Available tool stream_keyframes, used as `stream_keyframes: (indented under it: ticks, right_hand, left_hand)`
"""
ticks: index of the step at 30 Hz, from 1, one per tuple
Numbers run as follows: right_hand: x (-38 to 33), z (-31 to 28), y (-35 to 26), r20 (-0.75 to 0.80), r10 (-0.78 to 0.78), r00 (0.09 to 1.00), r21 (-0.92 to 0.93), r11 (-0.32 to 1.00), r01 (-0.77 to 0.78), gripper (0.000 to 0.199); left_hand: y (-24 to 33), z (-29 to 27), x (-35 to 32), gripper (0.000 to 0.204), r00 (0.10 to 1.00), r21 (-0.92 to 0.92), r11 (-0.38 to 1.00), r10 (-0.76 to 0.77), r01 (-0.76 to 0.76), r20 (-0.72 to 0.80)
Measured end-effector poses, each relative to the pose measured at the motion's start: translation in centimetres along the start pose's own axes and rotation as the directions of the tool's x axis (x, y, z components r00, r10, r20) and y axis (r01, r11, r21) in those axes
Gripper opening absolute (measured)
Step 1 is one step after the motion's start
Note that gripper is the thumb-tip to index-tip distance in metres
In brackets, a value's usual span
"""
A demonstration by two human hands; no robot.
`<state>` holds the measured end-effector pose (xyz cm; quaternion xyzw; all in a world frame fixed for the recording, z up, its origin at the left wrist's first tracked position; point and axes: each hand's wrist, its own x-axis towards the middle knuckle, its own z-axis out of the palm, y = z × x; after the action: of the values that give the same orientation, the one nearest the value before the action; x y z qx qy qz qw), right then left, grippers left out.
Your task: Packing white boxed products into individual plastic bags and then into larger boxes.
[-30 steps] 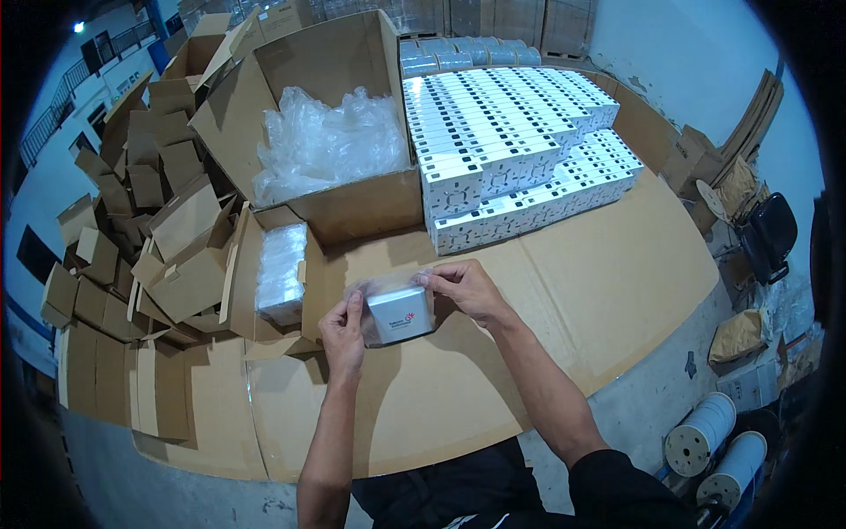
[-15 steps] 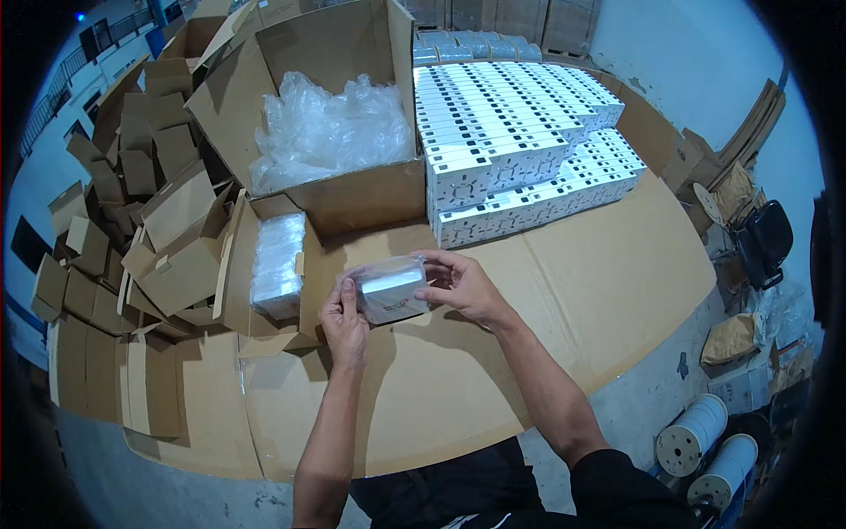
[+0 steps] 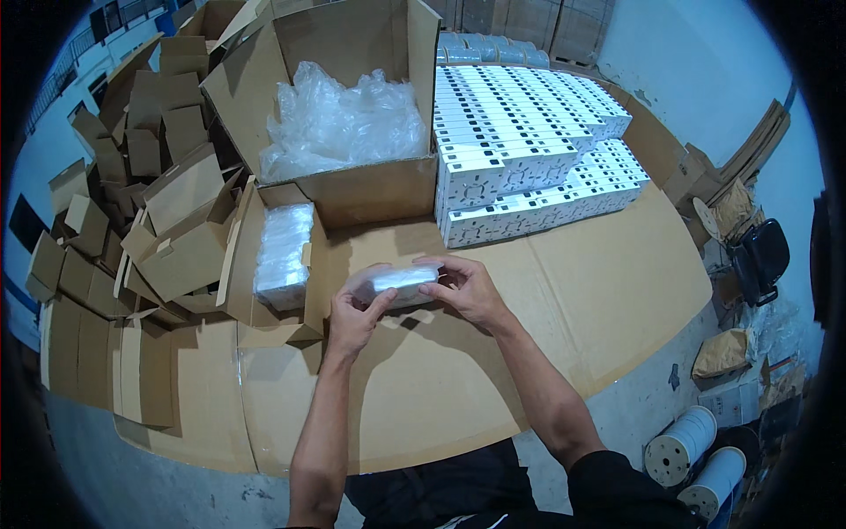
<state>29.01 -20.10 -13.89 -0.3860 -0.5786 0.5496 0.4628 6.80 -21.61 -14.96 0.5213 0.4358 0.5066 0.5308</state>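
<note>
Between my two hands is a small white box in a clear plastic bag (image 3: pixel 405 279), raised above the cardboard-covered table (image 3: pixel 441 388). My left hand (image 3: pixel 357 309) grips its left end, thumb on the near side. My right hand (image 3: pixel 467 289) pinches the right end, with the thumb in front and fingers behind. The box's underside and far side are hidden. Just left of my left hand stands an open brown carton (image 3: pixel 324 256) holding a row of plastic-wrapped packs (image 3: pixel 284 256).
Behind it, a large carton (image 3: pixel 370 189) holds crumpled clear bags (image 3: pixel 344 123). White boxes (image 3: pixel 529 150) are stacked in rows at the back right. Empty brown cartons (image 3: pixel 176 238) pile up at left. Cable spools (image 3: pixel 683 445) and a black chair (image 3: pixel 762 247) stand at the right.
The bagged box has been tilted so that less of its broad face shows. My left thumb has shifted across to its near side. The whole view has moved slightly.
</note>
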Motion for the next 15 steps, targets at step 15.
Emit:
stream_keyframes:
  ticks: [15]
  right_hand:
    - [0.1, 0.0, 0.3, -0.047, -0.122, 0.991, -0.081, 0.990, 0.118, 0.017]
  left_hand:
    - [-0.6, 0.1, 0.3, 0.008, 0.983, 0.044, 0.986, 0.165, -0.162, -0.085]
